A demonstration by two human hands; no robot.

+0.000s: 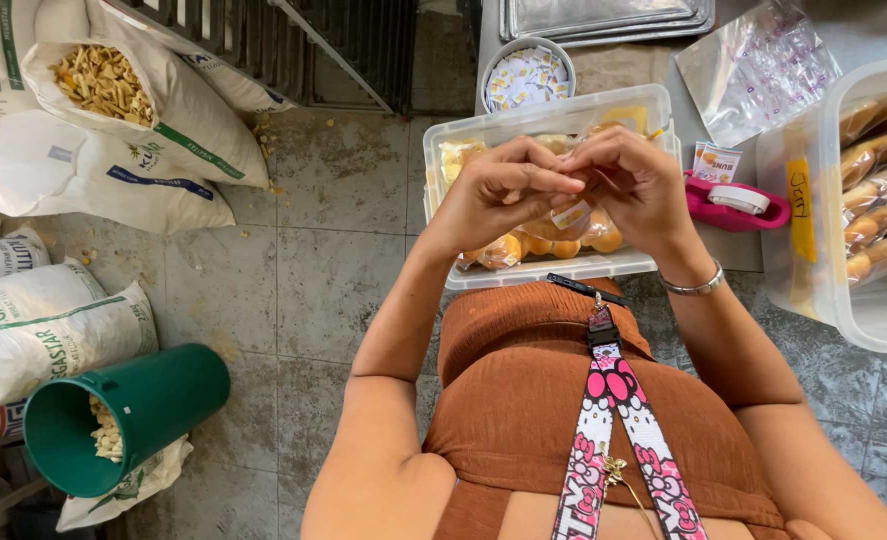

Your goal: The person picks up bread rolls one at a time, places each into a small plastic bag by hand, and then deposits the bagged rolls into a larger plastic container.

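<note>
Hanging nearest, a pink patterned lanyard (619,420) over an orange top. Further out, both hands meeting above the clear tub of buns (549,130) at the near edge of the bench (734,255): left hand (499,195) and right hand (639,185) with fingers (564,180) pressed together, pinching a small clear bag with a white sticker (571,214), held just over the tub. Possibly slipping from so light a pinch and dropping among the buns, or the thin film tearing if pulled apart too hard. Lying just right, a pink tape dispenser (739,203); beyond it, a larger tub of wrapped rolls (879,200). Standing farther back, a round tin of labels (527,75) and metal trays (609,18). Resting left on the floor, a green bucket (124,415) and white sacks (114,130).
</note>
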